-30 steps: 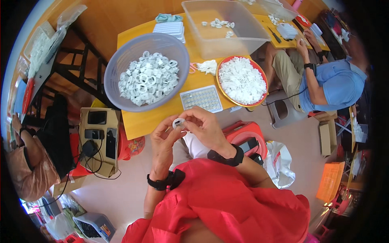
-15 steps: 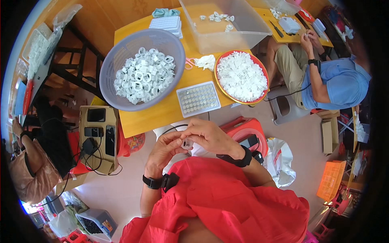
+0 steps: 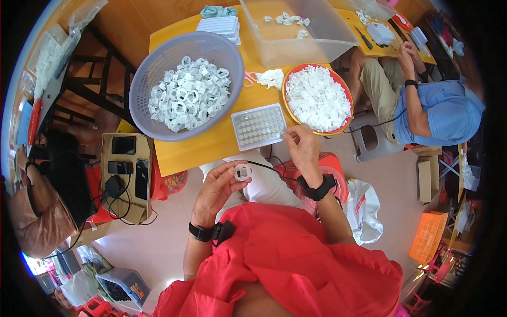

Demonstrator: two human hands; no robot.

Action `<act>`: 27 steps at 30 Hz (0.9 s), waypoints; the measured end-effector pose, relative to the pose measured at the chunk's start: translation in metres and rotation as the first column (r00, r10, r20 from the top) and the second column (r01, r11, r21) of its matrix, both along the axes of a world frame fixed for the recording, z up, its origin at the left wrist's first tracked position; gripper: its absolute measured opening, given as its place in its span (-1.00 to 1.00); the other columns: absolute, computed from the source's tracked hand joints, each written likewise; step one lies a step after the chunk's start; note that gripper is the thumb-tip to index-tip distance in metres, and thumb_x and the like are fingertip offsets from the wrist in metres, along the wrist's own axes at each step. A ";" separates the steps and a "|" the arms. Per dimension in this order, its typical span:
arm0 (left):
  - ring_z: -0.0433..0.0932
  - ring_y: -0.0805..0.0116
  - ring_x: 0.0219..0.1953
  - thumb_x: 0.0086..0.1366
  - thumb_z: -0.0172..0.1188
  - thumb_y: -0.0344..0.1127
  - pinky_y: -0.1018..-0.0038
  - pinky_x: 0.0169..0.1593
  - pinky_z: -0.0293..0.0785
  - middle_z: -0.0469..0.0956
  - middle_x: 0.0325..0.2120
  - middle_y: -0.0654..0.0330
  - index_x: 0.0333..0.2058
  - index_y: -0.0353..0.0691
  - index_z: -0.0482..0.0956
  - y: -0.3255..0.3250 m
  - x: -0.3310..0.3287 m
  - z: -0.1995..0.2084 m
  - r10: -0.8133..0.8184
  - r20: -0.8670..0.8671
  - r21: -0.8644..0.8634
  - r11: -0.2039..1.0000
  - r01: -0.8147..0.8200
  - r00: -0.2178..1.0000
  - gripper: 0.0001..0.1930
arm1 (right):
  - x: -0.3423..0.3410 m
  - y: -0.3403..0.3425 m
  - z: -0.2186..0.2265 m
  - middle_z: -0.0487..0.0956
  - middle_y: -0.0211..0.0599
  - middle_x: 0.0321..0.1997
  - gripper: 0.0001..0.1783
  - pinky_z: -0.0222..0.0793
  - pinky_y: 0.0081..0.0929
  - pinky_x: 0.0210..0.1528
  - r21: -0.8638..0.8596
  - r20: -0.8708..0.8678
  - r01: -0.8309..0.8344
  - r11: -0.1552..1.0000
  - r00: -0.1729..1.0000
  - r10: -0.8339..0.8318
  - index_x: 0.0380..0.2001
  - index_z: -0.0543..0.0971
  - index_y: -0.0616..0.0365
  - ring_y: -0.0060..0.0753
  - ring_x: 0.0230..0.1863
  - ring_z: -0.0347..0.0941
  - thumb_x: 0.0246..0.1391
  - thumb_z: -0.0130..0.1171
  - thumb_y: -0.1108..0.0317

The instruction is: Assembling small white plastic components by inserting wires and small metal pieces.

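Between the thumb and fingers of my left hand (image 3: 217,186) is a small round white plastic part (image 3: 242,172) with a square opening, held above my lap. My right hand (image 3: 304,150) is at the right edge of a shallow white tray (image 3: 237,142), its fingers curled and pinched together. Whatever those fingertips hold, if anything, is too small to make out. Rows of small round silvery-white discs (image 3: 257,127) fill the tray. A grey-purple basket (image 3: 138,100) heaped with white plastic ring parts (image 3: 185,95) stands left of the tray. To its right is a red-rimmed basin (image 3: 350,105) of small white pieces (image 3: 317,98).
A clear plastic bin (image 3: 317,50) with a few white parts stands at the back of the yellow table (image 3: 185,158). Pink scissors (image 3: 250,79) lie beside a white cloth (image 3: 271,78). A co-worker in blue (image 3: 443,113) sits right. At left are a cardboard box with phones (image 3: 142,203) and another person (image 3: 42,211).
My right hand has left the round white plastic part and moved forward and right to the tray's edge. My left hand still holds the part, now more plainly visible.
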State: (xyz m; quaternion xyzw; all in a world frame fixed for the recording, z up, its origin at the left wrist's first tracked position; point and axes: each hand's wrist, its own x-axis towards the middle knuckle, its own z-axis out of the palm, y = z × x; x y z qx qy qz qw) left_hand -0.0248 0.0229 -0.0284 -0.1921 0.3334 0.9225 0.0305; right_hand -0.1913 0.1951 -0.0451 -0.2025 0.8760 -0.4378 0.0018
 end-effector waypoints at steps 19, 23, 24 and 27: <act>0.56 0.28 -0.25 0.30 -0.03 -0.25 0.52 -0.18 0.55 0.50 -0.21 -0.05 -0.05 -0.40 0.38 0.002 0.000 0.007 0.052 -0.040 0.053 0.997 -0.050 0.998 -0.65 | 0.011 -0.010 0.007 0.49 -0.25 -0.49 -0.90 0.34 -0.47 -0.43 -0.024 -0.156 0.013 1.000 0.988 -0.016 -0.52 0.48 0.23 -0.36 -0.49 0.46 -0.19 0.19 0.55; 0.56 0.28 -0.25 0.29 -0.01 -0.28 0.48 -0.16 0.55 0.51 -0.21 0.06 -0.07 -0.36 0.41 0.005 0.000 0.004 0.076 -0.044 0.067 0.995 -0.073 0.996 -0.68 | 0.040 -0.014 0.043 0.52 -0.35 -0.45 -0.88 0.32 -0.66 -0.44 -0.300 0.129 -0.110 0.948 0.980 0.154 -0.45 0.51 0.28 -0.61 -0.49 0.43 -0.16 0.18 0.58; 0.56 0.28 -0.24 0.29 0.00 -0.27 0.49 -0.16 0.55 0.51 -0.19 0.03 -0.07 -0.36 0.41 0.005 0.000 0.003 0.090 -0.049 0.055 0.995 -0.087 0.995 -0.68 | 0.049 -0.018 0.052 0.51 -0.33 -0.46 -0.88 0.34 -0.64 -0.44 -0.354 0.136 -0.198 0.914 0.956 0.260 -0.46 0.50 0.28 -0.56 -0.50 0.44 -0.17 0.17 0.59; 0.56 0.28 -0.25 0.30 -0.02 -0.33 0.46 -0.14 0.54 0.52 -0.22 0.11 -0.08 -0.35 0.43 0.007 -0.002 0.008 0.100 -0.071 0.040 0.994 -0.097 0.992 -0.72 | 0.066 -0.026 0.066 0.50 -0.28 -0.46 -0.86 0.35 -0.58 -0.43 -0.370 0.061 -0.325 0.870 0.926 0.372 -0.46 0.49 0.27 -0.43 -0.50 0.45 -0.19 0.15 0.62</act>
